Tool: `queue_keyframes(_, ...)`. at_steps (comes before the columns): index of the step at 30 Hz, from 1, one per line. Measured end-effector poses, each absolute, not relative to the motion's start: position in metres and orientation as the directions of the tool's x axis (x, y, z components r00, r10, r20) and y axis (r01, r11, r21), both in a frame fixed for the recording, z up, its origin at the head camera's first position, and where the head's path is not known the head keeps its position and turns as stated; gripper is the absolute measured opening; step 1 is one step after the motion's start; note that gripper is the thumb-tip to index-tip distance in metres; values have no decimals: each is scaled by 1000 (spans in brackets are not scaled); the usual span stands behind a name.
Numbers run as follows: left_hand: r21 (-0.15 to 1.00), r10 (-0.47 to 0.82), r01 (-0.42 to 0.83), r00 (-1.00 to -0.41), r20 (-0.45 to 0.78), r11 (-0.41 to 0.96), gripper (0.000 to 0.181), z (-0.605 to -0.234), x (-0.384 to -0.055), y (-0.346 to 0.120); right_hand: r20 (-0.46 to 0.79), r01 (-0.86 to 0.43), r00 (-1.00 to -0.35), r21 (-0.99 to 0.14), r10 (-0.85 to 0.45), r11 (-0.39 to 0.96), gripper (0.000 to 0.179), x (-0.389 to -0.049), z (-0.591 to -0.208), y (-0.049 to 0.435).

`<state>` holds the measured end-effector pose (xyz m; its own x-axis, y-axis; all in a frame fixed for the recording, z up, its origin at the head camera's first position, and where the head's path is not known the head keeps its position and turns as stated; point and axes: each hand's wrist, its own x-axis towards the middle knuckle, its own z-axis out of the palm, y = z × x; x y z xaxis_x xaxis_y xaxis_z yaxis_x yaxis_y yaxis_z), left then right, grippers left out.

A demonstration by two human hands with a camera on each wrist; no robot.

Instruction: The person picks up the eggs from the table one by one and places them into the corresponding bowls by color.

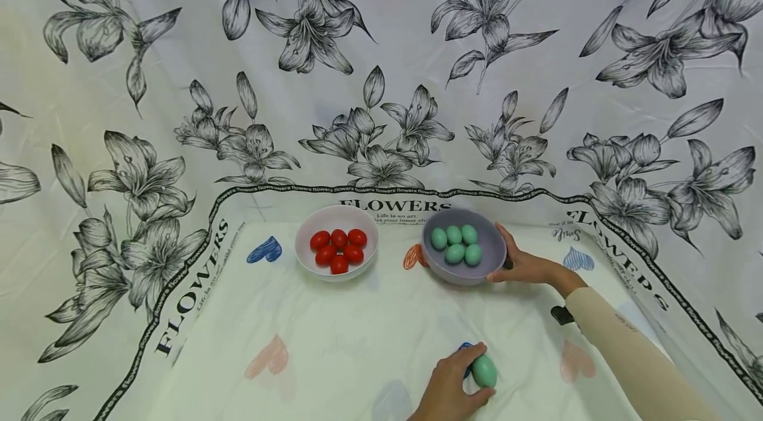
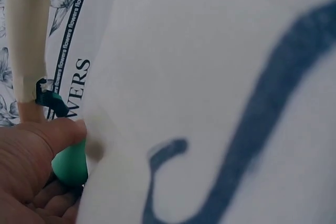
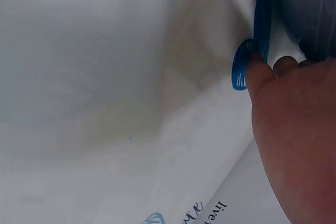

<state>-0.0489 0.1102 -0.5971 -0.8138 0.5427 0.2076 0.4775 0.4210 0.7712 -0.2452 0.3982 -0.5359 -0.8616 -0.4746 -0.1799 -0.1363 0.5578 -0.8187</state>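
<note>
My left hand (image 1: pixel 454 382) pinches a green egg (image 1: pixel 484 371) between thumb and fingers, low over the front of the cloth. In the left wrist view the egg (image 2: pixel 71 165) shows under the thumb, its lower side near the curled fingers. My right hand (image 1: pixel 527 267) grips the right side of a grey-purple bowl (image 1: pixel 432 261), fingers spread along its outer wall. Inside that bowl lie several green eggs (image 1: pixel 454 253). The right wrist view shows the hand (image 3: pixel 294 114) against the bowl's dark wall (image 3: pixel 310 9), most fingertips hidden.
Left of the purple bowl stands a pale pink-white bowl (image 1: pixel 305 263) with several glossy red egg-shaped pieces (image 1: pixel 338 265). A white cloth (image 1: pixel 334 335) with printed hearts covers the table. Behind it hangs a flower-print curtain (image 1: pixel 405 44).
</note>
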Motion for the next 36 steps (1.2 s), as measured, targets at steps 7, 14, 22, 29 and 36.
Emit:
queue_keyframes(7, 789, 559, 491, -796, 234, 368, 62, -597, -51, 109, -183, -137, -863, -813, -471, 566, 122, -243, -534, 400)
queue_keyframes(14, 820, 538, 503, -786, 303, 272, 64, -586, -55, 104, -190, -130, -859, -817, -475, 561, 122, -244, -535, 400)
queue_keyframes(22, 828, 452, 526, -797, 401, 192, 68, -535, -94, 76, -179, -141, -852, -827, -492, 545, 123, -245, -536, 400)
queue_keyframes(29, 783, 469, 577, -772, 429, 233, 71, -487, -152, 44, -199, -135, -846, -817, -494, 560, 124, -244, -534, 399)
queue_keyframes(36, 637, 583, 677, -702, 409, 368, 69, -452, -206, 38, -214, -100, -858, -822, -467, 561, 123, -242, -534, 398)
